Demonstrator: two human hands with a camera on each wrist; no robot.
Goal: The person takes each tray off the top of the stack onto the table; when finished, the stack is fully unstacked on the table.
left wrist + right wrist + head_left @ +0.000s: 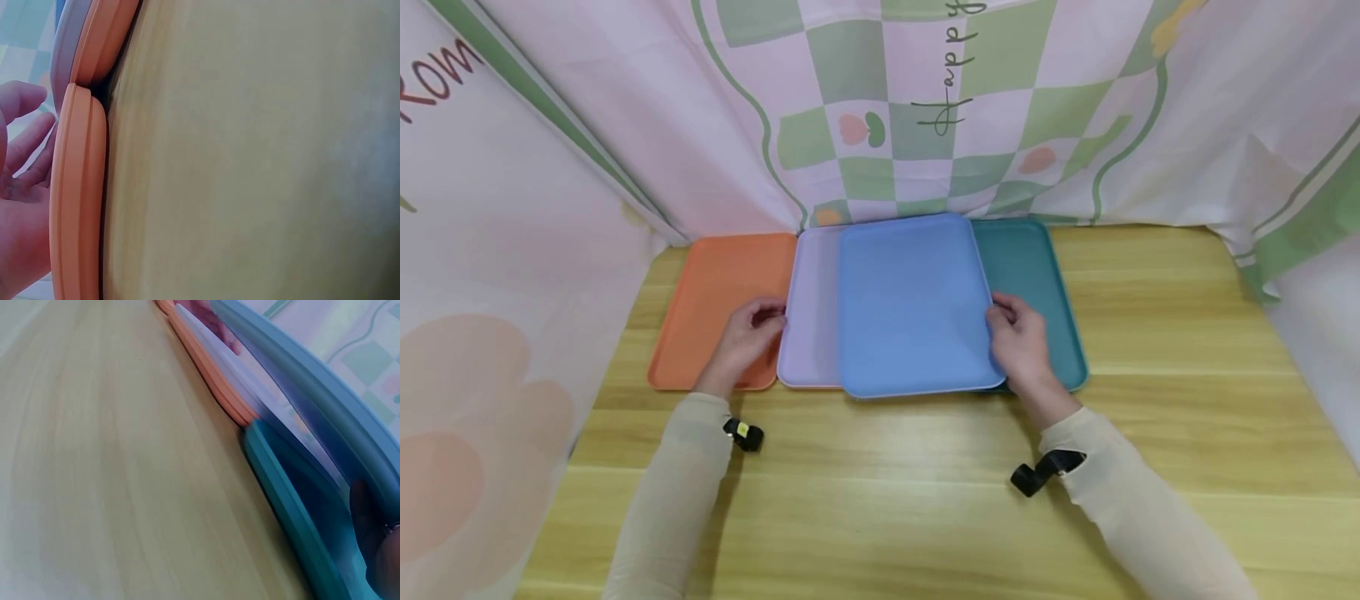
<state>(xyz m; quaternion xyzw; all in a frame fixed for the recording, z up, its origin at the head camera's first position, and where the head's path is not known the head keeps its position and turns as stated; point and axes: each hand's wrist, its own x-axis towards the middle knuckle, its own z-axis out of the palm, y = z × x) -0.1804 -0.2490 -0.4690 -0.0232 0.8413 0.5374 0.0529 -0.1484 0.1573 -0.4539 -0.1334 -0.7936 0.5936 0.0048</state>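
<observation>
A blue tray (917, 308) is raised above the trays at the centre, and my right hand (1019, 337) grips its right edge. The right wrist view shows a gap under the blue tray (312, 387), with a digit against its lower side. Partly beneath it are a light purple tray (810, 308) and a dark teal tray (1033, 300). My left hand (751, 337) is over an orange tray (722, 275), fingertips by the purple tray's left edge. Thumb and fingers of the left hand (25, 150) are apart; whether they touch the purple tray is unclear.
The trays lie on a wooden table (865, 500) near its back edge. Behind them hangs a checkered, printed curtain (917, 108), and another pale cloth (512, 250) hangs at the left. Another orange rim (212, 381) shows under the purple tray.
</observation>
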